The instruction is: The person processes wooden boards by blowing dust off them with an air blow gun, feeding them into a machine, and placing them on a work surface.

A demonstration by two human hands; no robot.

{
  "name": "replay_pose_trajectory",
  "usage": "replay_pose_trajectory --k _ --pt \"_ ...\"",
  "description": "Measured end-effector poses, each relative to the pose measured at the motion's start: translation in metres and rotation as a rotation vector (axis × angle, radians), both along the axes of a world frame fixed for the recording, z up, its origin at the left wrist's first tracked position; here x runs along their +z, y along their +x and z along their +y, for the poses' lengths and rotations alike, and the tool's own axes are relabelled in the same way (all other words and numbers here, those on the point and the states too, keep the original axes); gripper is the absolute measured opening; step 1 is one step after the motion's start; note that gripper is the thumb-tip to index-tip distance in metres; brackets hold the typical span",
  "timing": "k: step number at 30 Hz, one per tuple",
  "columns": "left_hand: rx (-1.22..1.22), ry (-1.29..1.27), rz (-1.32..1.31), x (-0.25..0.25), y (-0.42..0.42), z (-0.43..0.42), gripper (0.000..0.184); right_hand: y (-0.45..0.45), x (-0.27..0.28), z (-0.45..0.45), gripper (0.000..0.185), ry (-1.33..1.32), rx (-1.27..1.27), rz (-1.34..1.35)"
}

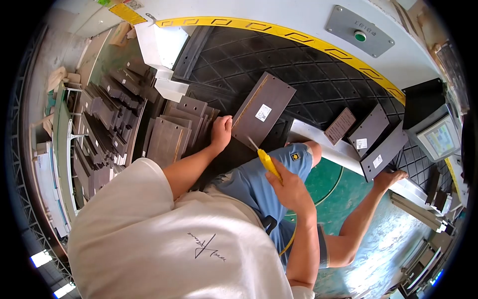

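A dark brown rectangular panel (271, 94) with a white label stands tilted against the black quilted backing. Closed at its lower left edge, my left hand (222, 133) grips the panel. My right hand (291, 187) is wrapped around a yellow air blow gun (269, 163), whose thin metal nozzle points up toward the panel's lower edge, apart from it as far as I can tell. Beside my left hand, several brown panels (169, 139) with drilled holes lean together in a stack.
To the right, labelled brown panels (368, 129) and a smaller printed panel (340, 125) lean by a white ledge (318, 137). More panels (99, 129) fill a rack at left. A yellow-edged machine frame (279, 30) carries a green button (361, 36). A screen (438, 138) stands right; a yellow hose (331, 192) hangs near my legs.
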State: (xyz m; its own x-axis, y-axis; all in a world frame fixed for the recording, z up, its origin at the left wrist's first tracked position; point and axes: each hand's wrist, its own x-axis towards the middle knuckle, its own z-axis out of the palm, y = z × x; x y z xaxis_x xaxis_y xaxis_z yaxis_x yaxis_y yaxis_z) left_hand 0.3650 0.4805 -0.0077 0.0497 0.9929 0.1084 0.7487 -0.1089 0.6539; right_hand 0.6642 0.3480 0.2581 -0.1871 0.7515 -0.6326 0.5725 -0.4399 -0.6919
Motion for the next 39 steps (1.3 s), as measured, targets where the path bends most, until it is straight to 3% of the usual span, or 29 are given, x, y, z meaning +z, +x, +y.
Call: replay_pose_trajectory --k 2,4,7,10,11,14,17,20,23,24,26,27,28,29,30,33,36,39 --pt "0.018 -0.045 -0.031 -0.005 -0.003 0.002 0.028 0.003 -0.019 -0.003 0.055 -0.023 0.117 -0.019" --pt "0.031 -0.089 0.028 0.000 0.001 0.004 0.029 0.003 -0.014 -0.005 0.056 0.006 0.001 0.014" --pt "0.107 -0.041 -0.165 0.006 0.027 0.004 0.037 0.013 -0.007 -0.008 0.056 0.008 -0.022 0.004" --pt "-0.055 0.158 0.142 0.017 0.057 0.001 0.063 0.021 0.016 -0.008 0.055 -0.058 -0.001 -0.181" --pt "-0.105 0.039 0.224 0.032 0.074 0.000 0.074 0.023 0.022 -0.009 0.055 -0.092 0.002 -0.268" --pt "-0.217 -0.225 0.418 0.064 0.100 -0.014 0.106 0.045 0.015 -0.029 0.054 -0.139 -0.182 0.051" --pt "-0.273 -0.356 0.497 0.066 0.105 -0.010 0.129 0.057 -0.011 -0.046 0.055 -0.079 -0.196 -0.059" --pt "-0.276 -0.485 0.503 0.091 0.112 -0.001 0.129 0.071 -0.014 -0.049 0.054 -0.234 -0.377 0.337" --pt "-0.375 -0.473 0.075 0.074 0.082 0.015 0.127 0.077 -0.018 -0.055 0.050 -0.204 -0.336 0.387" --pt "-0.457 -0.509 -0.198 0.086 0.069 0.024 0.118 0.080 -0.019 -0.057 0.048 -0.238 -0.362 0.491" --pt "-0.419 -0.845 -0.729 0.116 0.054 0.034 0.106 0.084 -0.021 -0.058 0.044 -0.303 -0.399 0.697" --pt "-0.313 -0.981 -0.790 0.146 0.050 0.036 0.098 0.081 -0.027 -0.056 0.044 -0.289 -0.386 0.631" --pt "-0.328 -0.958 -0.770 0.155 0.053 0.035 0.090 0.076 -0.038 -0.055 0.043 -0.281 -0.377 0.560" --pt "-0.312 -0.791 -0.591 0.141 0.038 0.036 0.084 0.072 -0.045 -0.049 0.042 -0.261 -0.363 0.494" --pt "-0.293 -0.630 -0.415 0.140 0.030 0.035 0.079 0.069 -0.044 -0.047 0.042 -0.268 -0.370 0.572" --pt "-0.281 -0.400 -0.243 0.131 0.023 0.036 0.072 0.056 -0.038 -0.034 0.039 -0.283 -0.359 0.709" --pt "-0.288 -0.399 -0.226 0.138 0.022 0.041 0.072 0.039 -0.062 -0.014 0.036 -0.132 -0.349 0.531" --pt "-0.298 -0.414 -0.138 0.141 0.013 0.048 0.073 0.032 -0.092 0.005 0.033 -0.131 -0.441 0.638"
